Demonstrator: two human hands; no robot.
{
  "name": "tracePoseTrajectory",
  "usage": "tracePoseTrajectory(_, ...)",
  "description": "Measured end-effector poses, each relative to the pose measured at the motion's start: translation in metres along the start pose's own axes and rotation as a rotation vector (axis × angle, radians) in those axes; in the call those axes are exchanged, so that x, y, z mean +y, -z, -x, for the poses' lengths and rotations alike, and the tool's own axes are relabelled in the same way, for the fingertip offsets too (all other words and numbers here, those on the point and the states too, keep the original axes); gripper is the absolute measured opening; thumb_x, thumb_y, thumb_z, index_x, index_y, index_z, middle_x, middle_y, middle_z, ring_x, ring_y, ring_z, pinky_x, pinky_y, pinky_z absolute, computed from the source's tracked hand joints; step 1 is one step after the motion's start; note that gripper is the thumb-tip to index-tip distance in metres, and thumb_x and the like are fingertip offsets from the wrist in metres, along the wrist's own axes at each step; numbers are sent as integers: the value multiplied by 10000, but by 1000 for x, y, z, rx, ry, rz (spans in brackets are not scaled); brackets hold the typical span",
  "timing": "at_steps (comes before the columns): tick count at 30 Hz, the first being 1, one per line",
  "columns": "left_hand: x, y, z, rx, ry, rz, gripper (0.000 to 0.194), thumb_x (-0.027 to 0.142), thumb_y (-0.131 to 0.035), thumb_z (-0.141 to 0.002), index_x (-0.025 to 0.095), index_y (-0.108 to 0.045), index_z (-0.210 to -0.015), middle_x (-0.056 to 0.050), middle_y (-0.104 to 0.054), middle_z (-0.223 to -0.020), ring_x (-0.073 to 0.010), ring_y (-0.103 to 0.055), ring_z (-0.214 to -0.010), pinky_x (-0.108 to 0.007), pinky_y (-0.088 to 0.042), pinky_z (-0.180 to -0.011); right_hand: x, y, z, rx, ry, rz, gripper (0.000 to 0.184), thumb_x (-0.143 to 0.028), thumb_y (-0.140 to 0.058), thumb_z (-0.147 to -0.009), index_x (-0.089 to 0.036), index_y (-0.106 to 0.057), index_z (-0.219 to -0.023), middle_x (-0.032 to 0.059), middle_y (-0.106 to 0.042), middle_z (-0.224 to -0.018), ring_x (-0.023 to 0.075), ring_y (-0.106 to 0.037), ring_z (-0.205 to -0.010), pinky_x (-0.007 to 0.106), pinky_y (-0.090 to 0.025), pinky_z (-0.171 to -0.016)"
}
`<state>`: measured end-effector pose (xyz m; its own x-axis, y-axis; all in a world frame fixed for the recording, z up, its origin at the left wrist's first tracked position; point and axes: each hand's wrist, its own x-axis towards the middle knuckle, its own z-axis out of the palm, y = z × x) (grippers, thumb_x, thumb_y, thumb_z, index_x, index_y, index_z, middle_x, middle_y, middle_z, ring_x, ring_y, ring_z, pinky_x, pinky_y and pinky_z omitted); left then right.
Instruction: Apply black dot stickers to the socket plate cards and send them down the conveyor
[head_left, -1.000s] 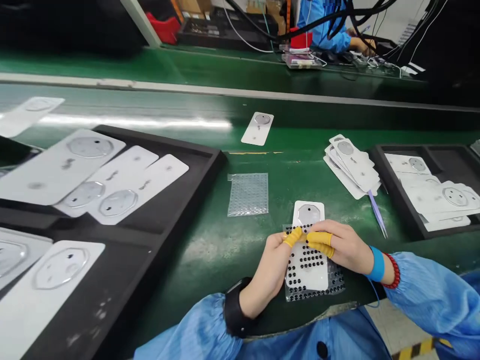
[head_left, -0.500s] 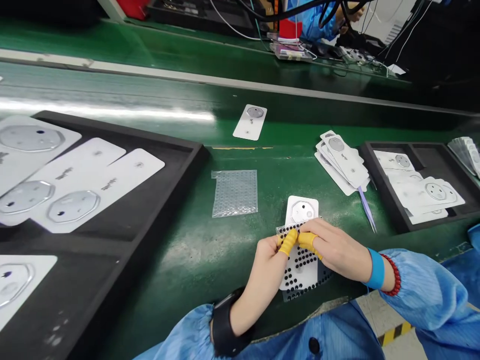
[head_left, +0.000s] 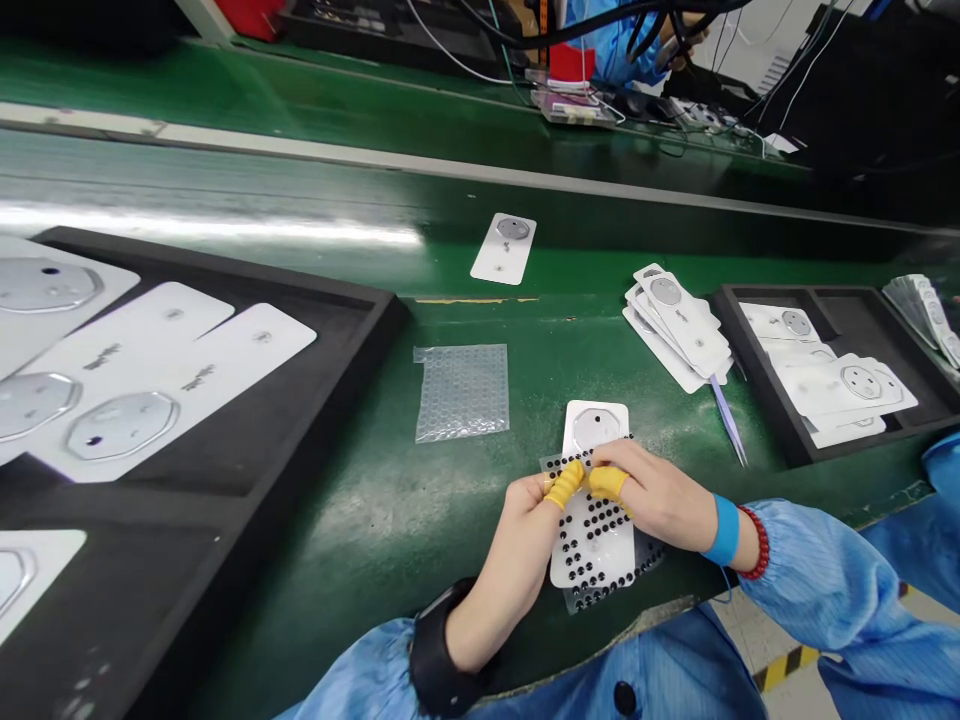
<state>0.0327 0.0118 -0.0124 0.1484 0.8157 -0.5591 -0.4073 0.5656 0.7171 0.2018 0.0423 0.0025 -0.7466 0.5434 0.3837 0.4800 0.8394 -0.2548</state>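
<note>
A clear sheet of small black round dots [head_left: 600, 517] lies tilted over a white card [head_left: 596, 428] with a grey rounded shape printed at its top. My left hand [head_left: 534, 515], with yellow finger cots, pinches the sheet's upper left edge. Close beside it, my right hand [head_left: 649, 490] is closed at the top of the sheet, its yellow-covered thumb near the left fingertips. What the right fingertips hold, if anything, is hidden. The card's lower part shows through the film.
A bubble-wrap pouch [head_left: 463, 393] lies left of my hands. Purple tweezers [head_left: 727, 423] lie by a stack of cards [head_left: 681, 325]. A black tray [head_left: 806, 452] with cards stands right, a larger one [head_left: 330, 400] left. One card [head_left: 504, 250] lies farther back.
The view has shifted slightly. Both hands stay at the top of the dot sheet, with their fingertips still close together.
</note>
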Motion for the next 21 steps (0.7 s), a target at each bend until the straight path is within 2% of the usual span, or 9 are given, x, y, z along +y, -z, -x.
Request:
tracePoseTrajectory(3, 2, -1, 1, -10, 26, 13, 114, 227, -708, -599, 155, -625, -570, 30, -541, -488, -95, -415, -463, -218, -312, -482, -1, 2, 1, 63, -51, -56, 239, -118, -323, -1009, -120, -561, -1036, 118, -649, -969, 172, -630, -887, 284, -598, -743)
tracePoseTrajectory(8, 4, -2, 2, -16, 33, 36, 142, 235, -739, -602, 147, -634, -563, 19, -583, -507, -99, -455, -483, -215, -347, -496, -2, -3, 2, 166, 208, 96, 288, -19, -384, -923, -107, -617, -777, 161, -690, -903, 220, -652, -855, 387, -612, -800)
tracePoseTrajectory(11, 4, -3, 0, -10, 26, 53, 67, 204, -687, -578, 142, -663, -586, 5, -629, -542, -114, -505, -511, -221, -394, -514, -2, -4, 4, 200, 269, 125, 338, -18, -354, -891, -122, -642, -748, 143, -717, -894, 224, -674, -878, 387, -614, -829)
tracePoseTrajectory(16, 2, -3, 0, 8, 20, 59, 114, 190, -639, -546, 133, -705, -620, -13, -678, -573, -145, -579, -546, -239, -456, -539, -3, 0, 7, 125, 233, 34, 359, -46, -304, -890, -59, -659, -948, 141, -744, -898, 203, -701, -906, 334, -606, -853)
tracePoseTrajectory(19, 4, -3, 2, 11, 27, 39, 84, 208, -706, -572, 126, -697, -589, -6, -661, -531, -126, -557, -493, -222, -441, -492, 0, -2, 11, 115, 178, -48, 314, -78, -323, -939, -72, -620, -1042, 134, -741, -914, 184, -708, -919, 319, -606, -846)
tracePoseTrajectory(21, 8, -2, 2, 17, 19, 17, 142, 239, -773, -588, 115, -715, -628, -14, -685, -553, -135, -592, -512, -221, -468, -501, 5, -5, 17, 105, 101, -103, 234, -97, -394, -956, -102, -603, -1060, 130, -731, -942, 180, -709, -895, 292, -618, -762)
